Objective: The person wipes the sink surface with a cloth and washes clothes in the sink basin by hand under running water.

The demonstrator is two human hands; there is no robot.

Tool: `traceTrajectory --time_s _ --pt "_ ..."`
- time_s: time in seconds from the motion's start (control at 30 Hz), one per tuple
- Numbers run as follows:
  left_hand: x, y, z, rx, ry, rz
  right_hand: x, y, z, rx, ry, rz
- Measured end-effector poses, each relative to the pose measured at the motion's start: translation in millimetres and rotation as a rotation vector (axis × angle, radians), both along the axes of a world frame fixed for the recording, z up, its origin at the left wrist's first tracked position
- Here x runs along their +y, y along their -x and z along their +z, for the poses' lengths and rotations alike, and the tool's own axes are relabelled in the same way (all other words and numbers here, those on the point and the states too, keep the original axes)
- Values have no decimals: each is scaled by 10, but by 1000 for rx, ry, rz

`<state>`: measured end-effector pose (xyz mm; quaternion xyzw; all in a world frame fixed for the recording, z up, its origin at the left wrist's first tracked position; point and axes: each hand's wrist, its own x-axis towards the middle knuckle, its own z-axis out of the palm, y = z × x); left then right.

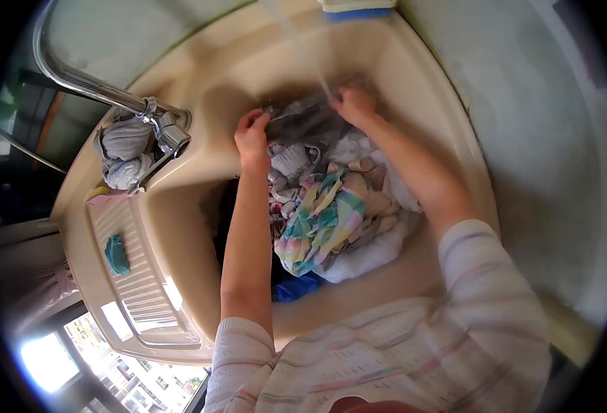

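Dark cloth [302, 129] is held at the far side of the basin [417, 76], gripped toward its left by the left hand [252, 140] and toward its right by the right hand [353, 108] (slightly blurred), under a water stream [296, 43]. Rinsing appears to be in hand; even wetting without loss of grip seems called for. Other laundry [369, 261], a checked pastel piece [327, 213] uppermost, is heaped nearer in the basin.

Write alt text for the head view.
A person's left hand and right hand hold a dark cloth in a beige sink, water running by the right hand. Nearer the body lies piled laundry, a plaid cloth on top.
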<state>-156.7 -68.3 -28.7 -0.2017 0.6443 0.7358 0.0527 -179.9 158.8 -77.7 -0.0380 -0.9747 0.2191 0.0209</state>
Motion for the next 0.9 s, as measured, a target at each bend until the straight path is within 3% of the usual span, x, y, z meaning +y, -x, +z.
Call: traceTrajectory --time_s 0.1,0.13,0.23,0.27,0.33,0.4,0.5,0.6,0.7,0.73,0.8,0.9 --pt "126 -160 -524 210 1017 -213 26 -150 -112 8 -60 -39" --pt "143 -135 -609 143 1050 -315 46 -194 -243 5 -232 105" --pt "97 -114 -559 33 1176 -596 128 -198 -457 -104 -190 209" --pt "48 -61 -462 67 1229 -674 236 -133 -443 -208 -132 410" --pt "125 -21 51 85 1324 -759 117 -251 37 -42 -80 412" --pt "219 13 264 689 1104 -673 -28 -305 546 81 10 477" --pt "279 258 506 417 510 -1005 -137 -295 1418 150 141 689" --pt "122 207 1078 207 442 -1069 -81 -312 2053 326 117 731" --pt "-10 214 1332 125 1255 -1160 23 -314 2482 467 92 681" --pt "-132 132 1188 334 1011 -1008 53 -301 2610 477 117 668" --pt "-259 233 800 402 888 -831 130 -204 2651 456 178 637" --pt "-253 180 951 371 810 -642 342 47 2360 504 245 514"
